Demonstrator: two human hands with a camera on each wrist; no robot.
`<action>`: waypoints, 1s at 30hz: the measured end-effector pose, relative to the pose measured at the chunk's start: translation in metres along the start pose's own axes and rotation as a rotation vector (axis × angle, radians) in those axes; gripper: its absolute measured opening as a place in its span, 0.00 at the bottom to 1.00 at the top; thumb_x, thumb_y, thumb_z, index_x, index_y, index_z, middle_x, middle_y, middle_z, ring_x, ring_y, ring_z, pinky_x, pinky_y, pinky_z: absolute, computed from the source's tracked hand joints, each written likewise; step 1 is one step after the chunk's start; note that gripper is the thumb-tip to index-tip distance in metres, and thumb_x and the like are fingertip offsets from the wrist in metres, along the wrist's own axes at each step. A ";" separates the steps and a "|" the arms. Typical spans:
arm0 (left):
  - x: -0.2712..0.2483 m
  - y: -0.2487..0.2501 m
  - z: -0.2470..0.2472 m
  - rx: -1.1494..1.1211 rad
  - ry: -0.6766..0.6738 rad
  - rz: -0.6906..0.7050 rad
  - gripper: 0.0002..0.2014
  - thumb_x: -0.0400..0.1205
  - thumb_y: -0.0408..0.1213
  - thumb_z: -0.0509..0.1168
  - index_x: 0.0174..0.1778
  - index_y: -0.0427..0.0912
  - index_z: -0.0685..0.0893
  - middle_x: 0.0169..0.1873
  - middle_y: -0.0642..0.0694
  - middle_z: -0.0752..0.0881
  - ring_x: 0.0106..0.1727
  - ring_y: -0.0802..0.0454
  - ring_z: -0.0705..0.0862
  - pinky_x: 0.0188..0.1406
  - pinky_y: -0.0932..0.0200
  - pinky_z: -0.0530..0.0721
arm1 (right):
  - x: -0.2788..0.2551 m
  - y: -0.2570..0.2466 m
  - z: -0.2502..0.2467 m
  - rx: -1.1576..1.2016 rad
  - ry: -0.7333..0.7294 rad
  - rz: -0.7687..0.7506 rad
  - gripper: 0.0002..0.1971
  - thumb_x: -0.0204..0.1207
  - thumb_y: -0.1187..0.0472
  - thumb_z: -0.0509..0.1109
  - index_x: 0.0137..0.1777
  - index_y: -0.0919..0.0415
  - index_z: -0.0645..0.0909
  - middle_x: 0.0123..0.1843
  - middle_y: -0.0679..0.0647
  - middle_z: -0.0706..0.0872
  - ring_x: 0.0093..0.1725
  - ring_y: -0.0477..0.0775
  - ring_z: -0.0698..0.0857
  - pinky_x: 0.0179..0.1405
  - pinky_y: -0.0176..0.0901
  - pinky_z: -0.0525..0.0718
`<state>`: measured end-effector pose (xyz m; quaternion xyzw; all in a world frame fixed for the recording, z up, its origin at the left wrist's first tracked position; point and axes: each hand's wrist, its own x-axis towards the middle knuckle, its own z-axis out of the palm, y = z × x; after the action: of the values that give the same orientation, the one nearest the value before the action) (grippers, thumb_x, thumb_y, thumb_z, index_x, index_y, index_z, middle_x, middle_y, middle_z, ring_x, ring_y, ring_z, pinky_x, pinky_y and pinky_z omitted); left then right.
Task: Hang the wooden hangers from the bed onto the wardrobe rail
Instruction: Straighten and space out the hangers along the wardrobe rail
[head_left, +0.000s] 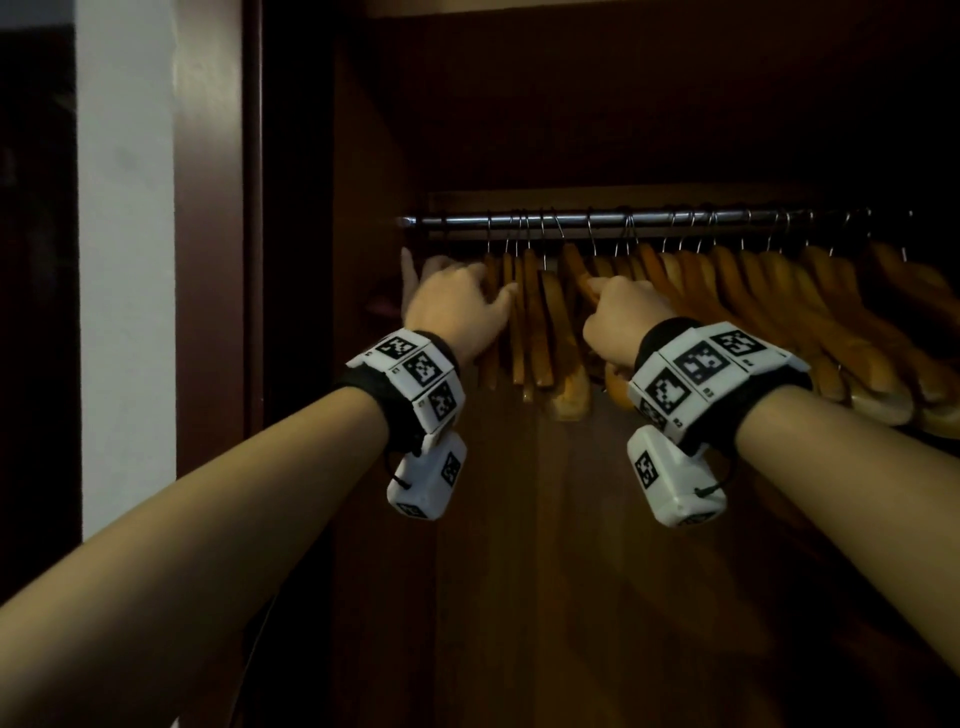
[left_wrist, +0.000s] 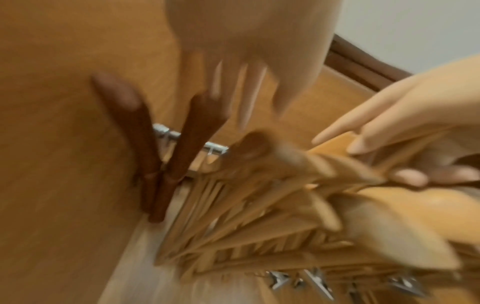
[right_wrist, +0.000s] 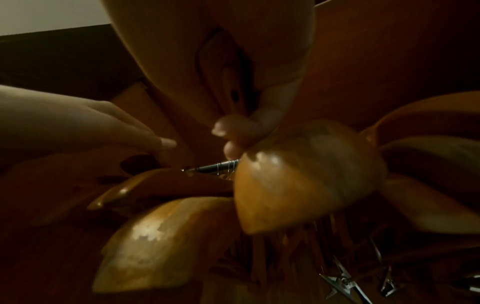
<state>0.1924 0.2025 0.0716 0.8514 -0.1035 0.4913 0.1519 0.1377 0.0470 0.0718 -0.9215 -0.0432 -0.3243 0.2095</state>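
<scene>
Forearms reach into wardrobe; right hand curled round hanger on rail, left hand fingers spread, relaxed, touching neighbouring hangers; more hangers crowd rail rightward; clip hangers below

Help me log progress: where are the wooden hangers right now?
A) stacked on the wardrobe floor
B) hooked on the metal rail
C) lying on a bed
B: the hangers hang by wire hooks from the rail, with both hands among them.
</scene>
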 end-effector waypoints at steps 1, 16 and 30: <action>0.001 0.003 0.000 0.104 -0.073 0.009 0.22 0.83 0.57 0.53 0.60 0.46 0.83 0.63 0.45 0.82 0.77 0.46 0.66 0.78 0.44 0.41 | 0.000 0.000 0.000 0.000 0.001 0.000 0.23 0.80 0.66 0.58 0.75 0.60 0.68 0.62 0.63 0.80 0.53 0.64 0.84 0.54 0.55 0.85; -0.023 -0.002 0.019 -0.092 -0.258 -0.254 0.22 0.84 0.52 0.56 0.68 0.42 0.72 0.60 0.41 0.80 0.61 0.41 0.80 0.50 0.52 0.75 | 0.002 0.002 0.001 -0.011 0.001 -0.018 0.22 0.81 0.65 0.59 0.75 0.61 0.68 0.58 0.64 0.83 0.49 0.62 0.83 0.53 0.54 0.86; -0.018 0.007 0.004 -0.199 -0.233 -0.507 0.18 0.88 0.38 0.51 0.65 0.29 0.77 0.62 0.35 0.81 0.63 0.39 0.80 0.53 0.54 0.76 | 0.001 0.002 0.001 0.003 0.004 -0.017 0.22 0.80 0.66 0.59 0.75 0.61 0.68 0.58 0.63 0.83 0.47 0.60 0.82 0.52 0.54 0.86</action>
<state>0.1839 0.1950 0.0549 0.8818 0.0480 0.3240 0.3393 0.1395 0.0452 0.0710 -0.9200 -0.0513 -0.3280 0.2082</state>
